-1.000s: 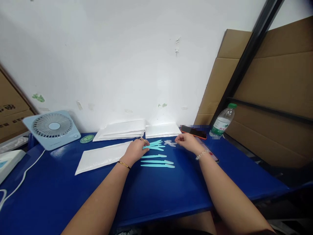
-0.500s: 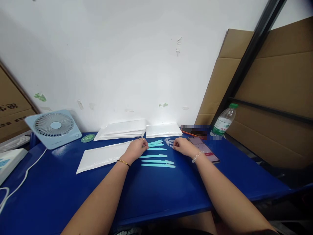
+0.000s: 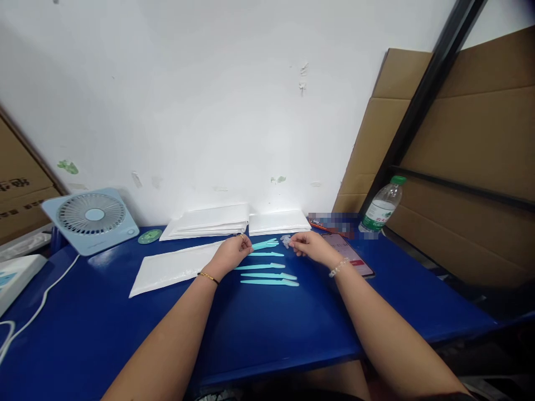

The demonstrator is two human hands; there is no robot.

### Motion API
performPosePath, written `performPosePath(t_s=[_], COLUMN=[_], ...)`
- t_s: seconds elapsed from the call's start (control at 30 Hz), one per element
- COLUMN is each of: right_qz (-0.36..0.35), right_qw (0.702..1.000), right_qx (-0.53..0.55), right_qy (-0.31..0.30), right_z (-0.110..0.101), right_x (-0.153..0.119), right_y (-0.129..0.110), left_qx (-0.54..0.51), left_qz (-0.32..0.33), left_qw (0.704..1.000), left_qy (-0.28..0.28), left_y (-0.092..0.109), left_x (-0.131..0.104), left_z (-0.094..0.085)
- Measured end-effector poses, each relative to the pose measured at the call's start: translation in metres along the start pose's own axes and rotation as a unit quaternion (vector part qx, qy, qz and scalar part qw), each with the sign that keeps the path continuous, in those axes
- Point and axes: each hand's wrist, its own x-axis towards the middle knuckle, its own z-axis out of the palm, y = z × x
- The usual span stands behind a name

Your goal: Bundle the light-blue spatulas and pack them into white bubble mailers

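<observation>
My left hand [image 3: 232, 252] is closed, thumb and fingers pinched at the handle end of a turquoise eyebrow razor [image 3: 266, 244]. Other razors lie just beyond its fingertips. Nearer me, several more turquoise razors [image 3: 267, 275] lie in loose rows, some with a clear cap over the blade. Beside a small heap of translucent blade caps [image 3: 285, 240], my right hand [image 3: 310, 247] is closed in a pinch. It appears to hold one such cap, mostly hidden by the fingers.
A white padded mailer [image 3: 175, 268] lies left of the razors, with stacked mailers [image 3: 209, 220] and another pile [image 3: 279, 221] against the wall. On the right are a phone [image 3: 355, 257] and a water bottle [image 3: 380, 207]. A blue fan [image 3: 95, 214] stands far left.
My right hand has lifted and shifted slightly left toward the caps; the loose cap by its fingertips no longer lies there. The left hand has barely moved.
</observation>
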Motion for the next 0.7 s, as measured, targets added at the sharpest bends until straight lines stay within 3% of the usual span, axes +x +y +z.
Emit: performPosePath(t_s=[0.23, 0.43, 0.7], right_qz=[-0.027, -0.072, -0.080], right_qw=[0.998, 0.988, 0.990], right_qx=[0.053, -0.044, -0.037], right_qy=[0.034, 0.129, 0.110], right_z=[0.0027, -0.0004, 0.0089], right_x=[0.0007, -0.0015, -0.0008], right_y=[-0.0042, -0.0080, -0.0100], left_qx=[-0.017, -0.022, -0.025], left_qz=[-0.006, -0.004, 0.003], left_qw=[1.000, 1.000, 1.000], left_qy=[0.008, 0.006, -0.005], left_y=[-0.0061, -0.0045, -0.0002], left_x=[0.0042, 0.0024, 0.0025], left_z=[0.0017, -0.0001, 0.0025])
